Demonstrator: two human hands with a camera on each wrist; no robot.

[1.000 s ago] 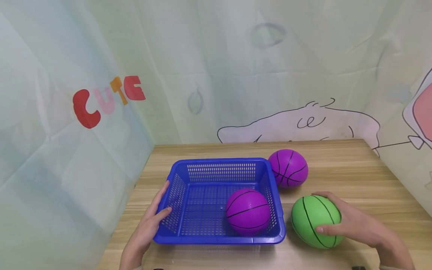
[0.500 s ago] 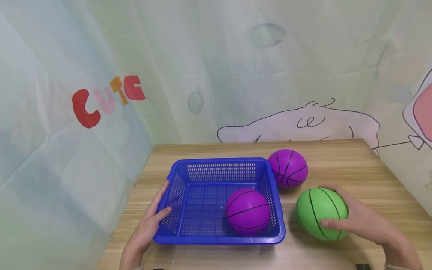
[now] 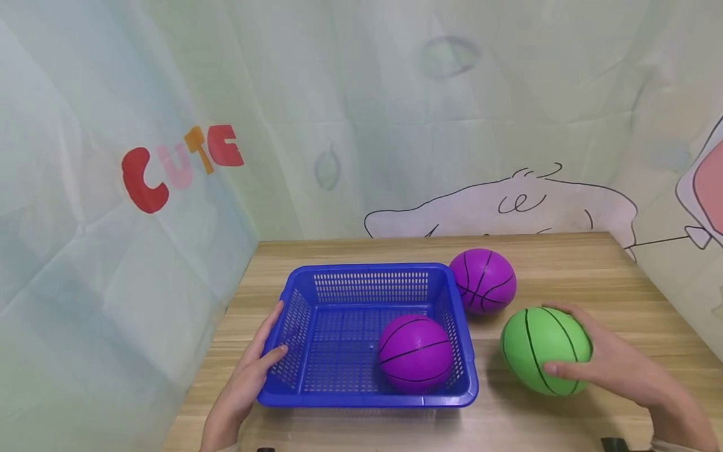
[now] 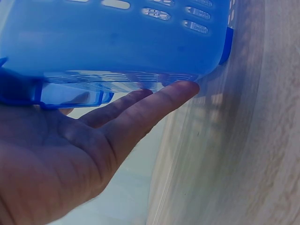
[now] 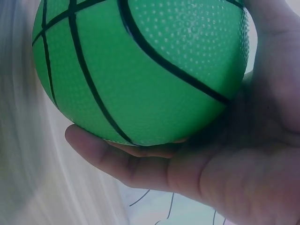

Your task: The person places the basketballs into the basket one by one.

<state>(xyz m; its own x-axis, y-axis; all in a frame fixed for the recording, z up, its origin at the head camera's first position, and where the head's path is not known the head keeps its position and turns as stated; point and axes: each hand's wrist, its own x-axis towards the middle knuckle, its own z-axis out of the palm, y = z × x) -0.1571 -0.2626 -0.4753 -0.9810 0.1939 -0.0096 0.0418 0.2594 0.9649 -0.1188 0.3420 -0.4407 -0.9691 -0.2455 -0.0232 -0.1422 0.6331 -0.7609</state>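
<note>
My left hand (image 3: pixel 248 370) holds the left side of a blue plastic basket (image 3: pixel 367 400), its thumb over the rim. In the left wrist view its fingers (image 4: pixel 154 105) lie almost straight along the basket's outer wall (image 4: pixel 112 47). A purple toy basketball (image 3: pixel 416 353) sits inside the basket, towards the right. To the right of the basket, my right hand (image 3: pixel 607 364) grips a green toy basketball (image 3: pixel 545 350) from its right side, thumb on the near face. In the right wrist view, fingers curve under the green ball (image 5: pixel 140 79).
Another purple basketball (image 3: pixel 482 281) stands on the wooden table (image 3: pixel 570 267) by the basket's far right corner. Printed cloth walls (image 3: pixel 350 125) close off the back and sides. Dark small objects (image 3: pixel 614 444) show at the bottom edge.
My right hand has moved the green basketball to the right and a little farther back, away from the basket. The left hand, basket and both purple balls stay where they were.
</note>
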